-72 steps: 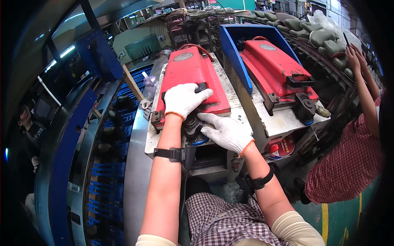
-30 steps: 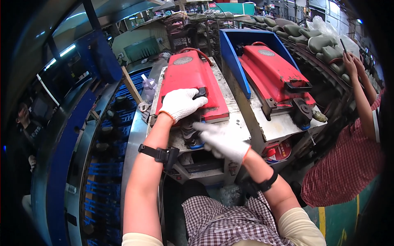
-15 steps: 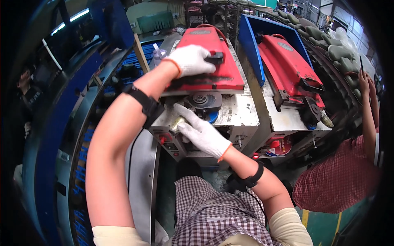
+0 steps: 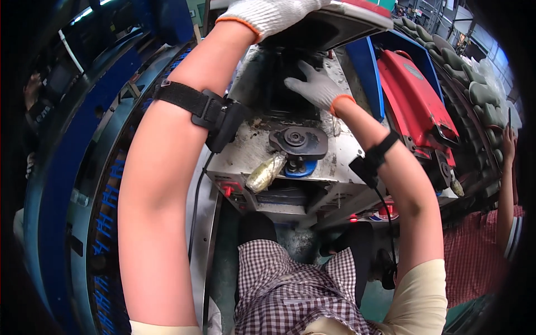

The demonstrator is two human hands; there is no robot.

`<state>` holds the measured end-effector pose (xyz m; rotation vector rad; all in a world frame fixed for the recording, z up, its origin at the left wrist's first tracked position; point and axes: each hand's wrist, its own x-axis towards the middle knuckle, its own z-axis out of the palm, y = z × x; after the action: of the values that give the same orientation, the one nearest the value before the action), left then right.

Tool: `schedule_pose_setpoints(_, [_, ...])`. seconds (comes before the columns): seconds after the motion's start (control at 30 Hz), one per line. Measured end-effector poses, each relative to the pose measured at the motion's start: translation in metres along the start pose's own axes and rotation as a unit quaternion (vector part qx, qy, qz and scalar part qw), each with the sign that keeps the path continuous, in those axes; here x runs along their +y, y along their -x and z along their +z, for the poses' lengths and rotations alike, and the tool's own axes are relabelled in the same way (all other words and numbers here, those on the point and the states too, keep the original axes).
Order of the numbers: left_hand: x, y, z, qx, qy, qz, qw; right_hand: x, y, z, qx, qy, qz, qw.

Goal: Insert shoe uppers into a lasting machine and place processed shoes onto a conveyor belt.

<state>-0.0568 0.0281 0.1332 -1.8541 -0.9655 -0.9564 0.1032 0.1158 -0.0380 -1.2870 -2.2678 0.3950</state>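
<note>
My left hand [image 4: 273, 15], in a white knit glove with an orange cuff, is at the raised lid [image 4: 346, 22] of a machine. Its fingertips and the lid's handle lie beyond the top edge, but the lid has come up with the hand. The lid's dark underside faces me. Below it, my right hand [image 4: 317, 88], gloved too, reaches over the dark bed [image 4: 276, 100] with fingers apart and nothing in them. In front of the bed sit a dark metal latch plate [image 4: 298, 142] and a lever with a tape-wrapped grip [image 4: 266, 173].
A second red-lidded machine [image 4: 413, 95] with a blue side panel [image 4: 365, 75] stands to the right, its lid down. Beyond it are rows of greenish pads [image 4: 483, 92]. Another person's arm [image 4: 508, 184] shows at far right. A rack with blue parts [image 4: 106, 212] runs along my left.
My left hand has swung the red lid up and away, baring the dark bed. My right hand has left the taped lever and moved forward over the bed. The lever now points toward me.
</note>
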Motion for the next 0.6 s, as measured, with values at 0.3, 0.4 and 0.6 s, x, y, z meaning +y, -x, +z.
schedule_pose_setpoints(0.3, [-0.01, 0.028, -0.02, -0.008, 0.052, -0.007, 0.999, 0.013, -0.05, 0.012, -0.066, -0.042, -0.019, 0.997])
schedule_pose_setpoints(0.4, [-0.01, 0.083, -0.029, 0.096, 0.198, -0.096, 0.971, -0.002, -0.011, -0.013, -0.097, -0.357, 0.087, 0.925])
schedule_pose_setpoints(0.6, [0.048, 0.202, -0.062, 0.043, 0.602, -0.626, 0.494, -0.057, 0.078, -0.034, -0.129, -0.69, 0.09, 0.706])
